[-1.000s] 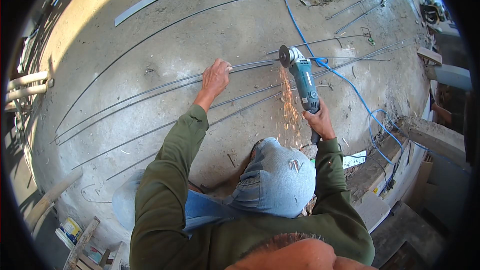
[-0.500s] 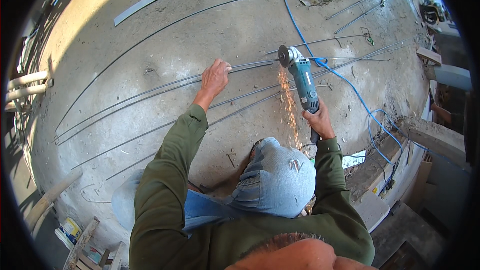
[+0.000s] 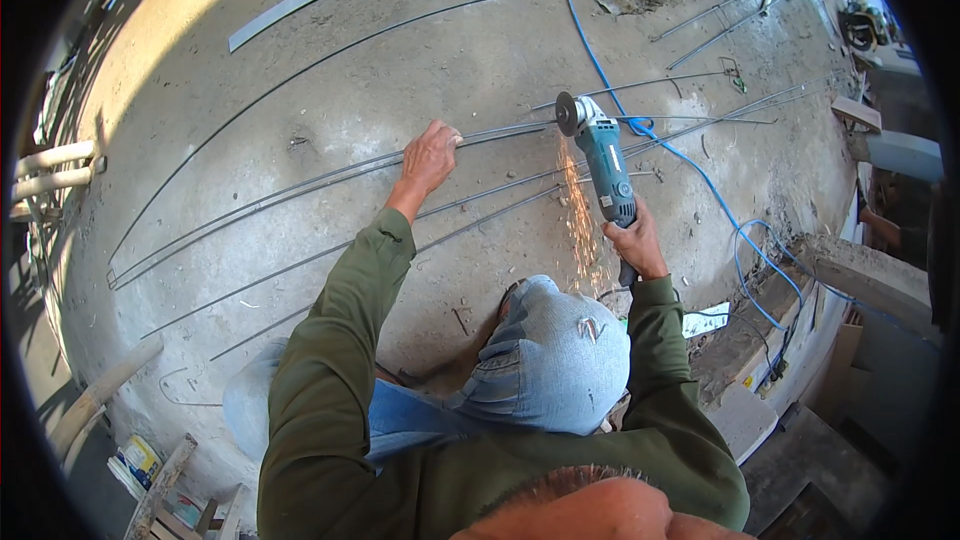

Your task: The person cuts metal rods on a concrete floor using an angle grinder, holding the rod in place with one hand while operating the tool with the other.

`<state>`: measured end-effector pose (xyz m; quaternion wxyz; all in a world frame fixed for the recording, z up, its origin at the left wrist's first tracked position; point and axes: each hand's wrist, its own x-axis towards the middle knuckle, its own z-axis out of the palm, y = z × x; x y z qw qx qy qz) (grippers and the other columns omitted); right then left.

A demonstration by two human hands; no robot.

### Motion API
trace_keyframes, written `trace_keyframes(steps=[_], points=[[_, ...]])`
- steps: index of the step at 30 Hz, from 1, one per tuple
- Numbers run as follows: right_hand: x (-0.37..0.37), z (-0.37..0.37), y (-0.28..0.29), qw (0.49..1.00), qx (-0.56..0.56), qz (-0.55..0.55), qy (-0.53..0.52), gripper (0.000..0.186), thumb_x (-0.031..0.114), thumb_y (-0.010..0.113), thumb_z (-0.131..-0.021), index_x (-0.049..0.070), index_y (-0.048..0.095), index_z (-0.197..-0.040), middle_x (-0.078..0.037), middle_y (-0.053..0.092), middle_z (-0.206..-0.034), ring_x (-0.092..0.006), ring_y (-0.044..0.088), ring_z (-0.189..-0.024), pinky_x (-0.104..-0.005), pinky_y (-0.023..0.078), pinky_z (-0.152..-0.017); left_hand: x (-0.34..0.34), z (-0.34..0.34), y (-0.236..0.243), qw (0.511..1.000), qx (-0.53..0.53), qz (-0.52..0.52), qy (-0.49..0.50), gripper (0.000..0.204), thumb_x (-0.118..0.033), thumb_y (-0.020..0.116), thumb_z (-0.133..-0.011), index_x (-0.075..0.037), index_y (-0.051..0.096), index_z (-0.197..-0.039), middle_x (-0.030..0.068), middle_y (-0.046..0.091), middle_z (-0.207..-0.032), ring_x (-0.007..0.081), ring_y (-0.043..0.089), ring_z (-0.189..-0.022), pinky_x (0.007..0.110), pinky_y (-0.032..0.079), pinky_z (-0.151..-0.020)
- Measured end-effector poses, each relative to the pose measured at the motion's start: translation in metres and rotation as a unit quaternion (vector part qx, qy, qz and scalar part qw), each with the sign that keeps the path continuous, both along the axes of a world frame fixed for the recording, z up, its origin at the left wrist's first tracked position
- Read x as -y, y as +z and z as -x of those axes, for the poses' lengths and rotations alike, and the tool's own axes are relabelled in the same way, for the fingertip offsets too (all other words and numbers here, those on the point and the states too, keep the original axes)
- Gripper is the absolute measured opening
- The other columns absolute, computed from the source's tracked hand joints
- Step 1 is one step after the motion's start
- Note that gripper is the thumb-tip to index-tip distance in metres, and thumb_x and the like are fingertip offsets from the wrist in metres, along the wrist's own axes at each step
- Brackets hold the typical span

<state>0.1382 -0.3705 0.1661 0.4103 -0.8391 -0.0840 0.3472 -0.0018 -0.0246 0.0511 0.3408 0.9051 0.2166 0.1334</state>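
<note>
My right hand (image 3: pixel 640 240) is wrapped round the rear of a teal angle grinder (image 3: pixel 609 172). The grinder's dark disc (image 3: pixel 568 114) meets the ends of thin steel rods (image 3: pixel 300 186), and orange sparks (image 3: pixel 580 220) stream down toward my knee. Farther left, my left hand (image 3: pixel 430 158) is closed on these rods a short way from the disc; its fingertips are partly hidden. The rods run side by side across the ground to the far left. Other long rods (image 3: pixel 340 244) lie nearer to me, under my left forearm.
A blue cord (image 3: pixel 700 166) winds past the grinder and down the right side. One curved rod (image 3: pixel 250 105) and a flat grey strip (image 3: pixel 305 2) lie farther off. Concrete blocks (image 3: pixel 865 275) edge the right. Wooden poles (image 3: pixel 105 390) and a bucket (image 3: pixel 135 462) stand at left.
The far left ends of the held rods have shifted slightly and lie closer together. Sparks keep falling from the disc. Both hands stay in nearly the same place.
</note>
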Motion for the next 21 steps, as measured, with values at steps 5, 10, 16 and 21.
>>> trace_keyframes(steps=[5, 10, 16, 21], points=[[0.006, -0.003, -0.010, 0.998, 0.056, -0.039, 0.013, 0.066, 0.014, 0.072, -0.067, -0.003, 0.053, -0.127, -0.006, 0.063, -0.099, -0.0153, 0.058, -0.087, -0.0296, 0.047, -0.081, 0.000, -0.002, 0.000, 1.000, -0.010, 0.010, 0.000, 0.013, -0.018, 0.059, -0.091, -0.008, 0.066, -0.094, 0.0102, 0.059, -0.097, 0.0353, 0.063, -0.085, 0.045, 0.050, -0.074], [0.002, -0.004, 0.000, 0.997, 0.075, -0.021, 0.021, 0.066, 0.014, 0.072, -0.066, -0.003, 0.052, -0.127, -0.006, 0.063, -0.099, -0.0153, 0.058, -0.086, -0.0296, 0.047, -0.081, 0.000, -0.006, 0.004, 1.000, -0.010, 0.013, 0.001, 0.012, -0.017, 0.058, -0.091, -0.009, 0.067, -0.094, 0.0103, 0.059, -0.096, 0.0354, 0.063, -0.085, 0.045, 0.050, -0.074], [0.003, 0.000, -0.009, 0.999, 0.053, -0.005, 0.013, 0.067, 0.015, 0.072, -0.065, -0.003, 0.053, -0.127, -0.007, 0.062, -0.096, -0.0157, 0.057, -0.084, -0.0299, 0.048, -0.080, 0.000, 0.000, -0.007, 1.000, -0.012, 0.012, -0.005, 0.014, -0.018, 0.057, -0.092, -0.009, 0.067, -0.093, 0.0101, 0.060, -0.096, 0.0356, 0.063, -0.086, 0.045, 0.051, -0.074], [0.006, 0.003, -0.010, 0.998, 0.066, 0.003, 0.023, 0.069, 0.017, 0.073, -0.064, -0.003, 0.052, -0.127, -0.006, 0.063, -0.096, -0.0151, 0.057, -0.083, -0.0293, 0.048, -0.079, -0.021, -0.014, 0.012, 0.999, 0.021, -0.015, 0.019, 0.014, -0.019, 0.056, -0.092, -0.010, 0.067, -0.093, 0.0106, 0.060, -0.097, 0.0363, 0.063, -0.087, 0.046, 0.050, -0.074]])
